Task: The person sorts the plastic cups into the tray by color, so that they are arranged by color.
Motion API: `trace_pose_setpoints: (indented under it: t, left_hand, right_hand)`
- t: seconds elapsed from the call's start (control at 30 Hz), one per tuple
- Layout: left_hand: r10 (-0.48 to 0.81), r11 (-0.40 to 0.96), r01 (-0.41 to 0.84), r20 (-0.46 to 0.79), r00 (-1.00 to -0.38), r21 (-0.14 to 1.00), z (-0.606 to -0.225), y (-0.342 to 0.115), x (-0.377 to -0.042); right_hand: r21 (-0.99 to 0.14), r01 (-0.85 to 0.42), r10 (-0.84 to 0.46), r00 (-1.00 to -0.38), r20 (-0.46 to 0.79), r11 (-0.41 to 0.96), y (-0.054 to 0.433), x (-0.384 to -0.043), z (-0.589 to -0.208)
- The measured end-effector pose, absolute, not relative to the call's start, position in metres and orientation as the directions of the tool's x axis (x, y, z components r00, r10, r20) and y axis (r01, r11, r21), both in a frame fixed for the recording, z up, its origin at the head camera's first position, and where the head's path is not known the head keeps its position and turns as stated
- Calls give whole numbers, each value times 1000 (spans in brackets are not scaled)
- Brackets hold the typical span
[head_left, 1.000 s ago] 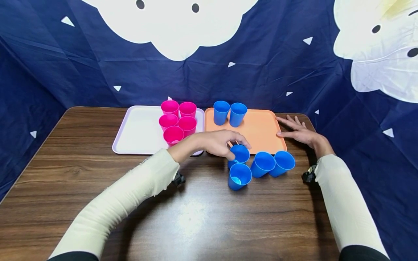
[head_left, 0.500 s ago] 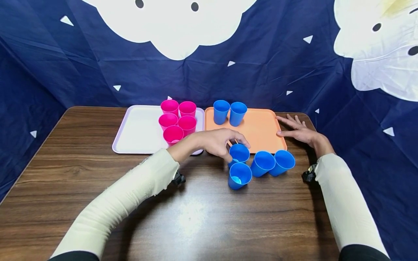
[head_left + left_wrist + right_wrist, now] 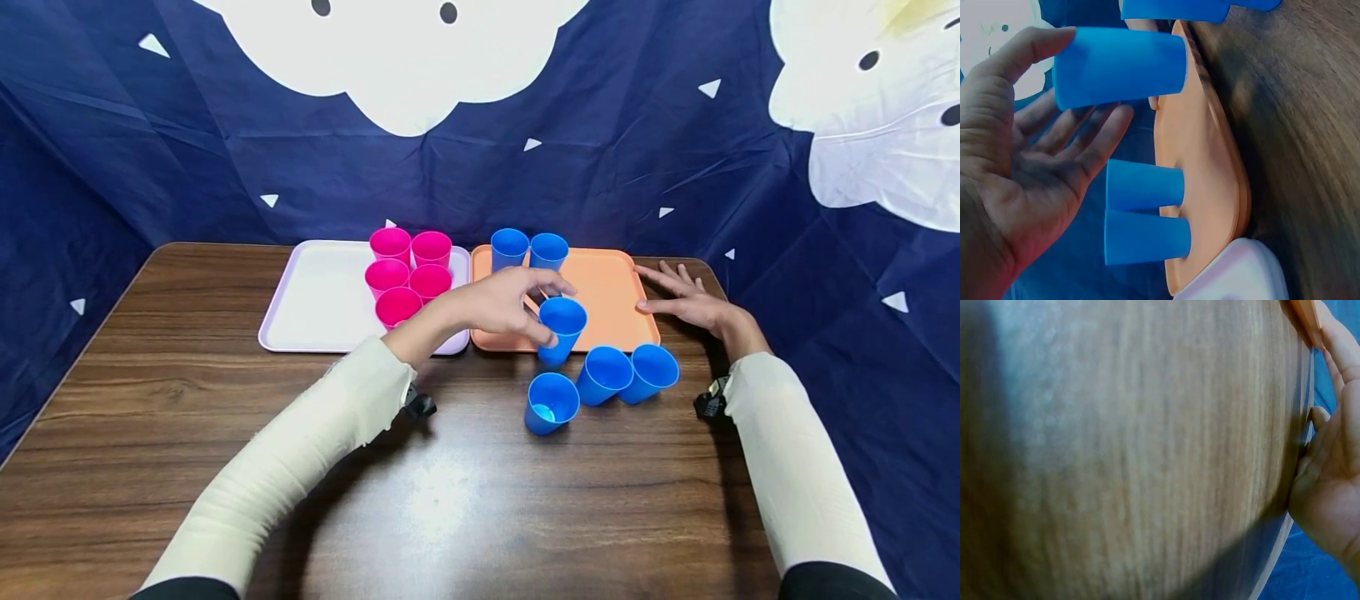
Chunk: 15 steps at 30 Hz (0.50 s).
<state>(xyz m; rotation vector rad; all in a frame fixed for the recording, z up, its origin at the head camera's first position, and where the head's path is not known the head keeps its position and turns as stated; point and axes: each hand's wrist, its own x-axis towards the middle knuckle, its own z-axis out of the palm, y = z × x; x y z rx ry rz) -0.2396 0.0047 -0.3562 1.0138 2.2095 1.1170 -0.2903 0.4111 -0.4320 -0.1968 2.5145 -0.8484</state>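
Observation:
My left hand (image 3: 504, 307) grips a blue cup (image 3: 564, 323) between thumb and fingers, close over the front edge of the orange tray (image 3: 611, 292). In the left wrist view the held cup (image 3: 1119, 67) is in the air beside the tray, its base toward the tray side. Two more blue cups (image 3: 509, 247) stand at the back left of that tray. On the wood in front of it are three others, one blue cup (image 3: 551, 404) nearest me and two side by side to its right. My right hand (image 3: 693, 302) spreads its fingers, fingertips at the tray's right edge.
A white tray with a lilac rim (image 3: 307, 300) lies left of the orange one, bearing several pink cups (image 3: 397, 308) on its right half. A dark blue cloth (image 3: 337, 175) hangs behind the wooden table (image 3: 225, 400).
My left hand has lifted the blue cup from the table and carried it slightly forward and right, over the orange tray's front edge. The right hand has stayed in place.

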Motion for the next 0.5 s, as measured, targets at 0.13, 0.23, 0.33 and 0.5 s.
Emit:
trace_pose_setpoints:
  t: [0.13,0.23,0.33,0.5]
  left_hand:
    - [675,441,361,-39,-737,822,-364,11,-240]
    - [578,459,302,-22,-816,836,-371,16,-238]
    - [475,478,244,-15,-880,843,-379,20,-237]
    - [349,514,183,-9,-937,838,-390,28,-236]
  right_hand:
    - [-600,10,-281,-877,-389,800,414,-292,-435]
    - [-600,11,-280,-878,-389,800,416,-294,-437]
    - [-604,7,-283,-879,-385,797,417,-294,-439]
    - [-605,2,-288,-878,-382,796,416,-294,-437]
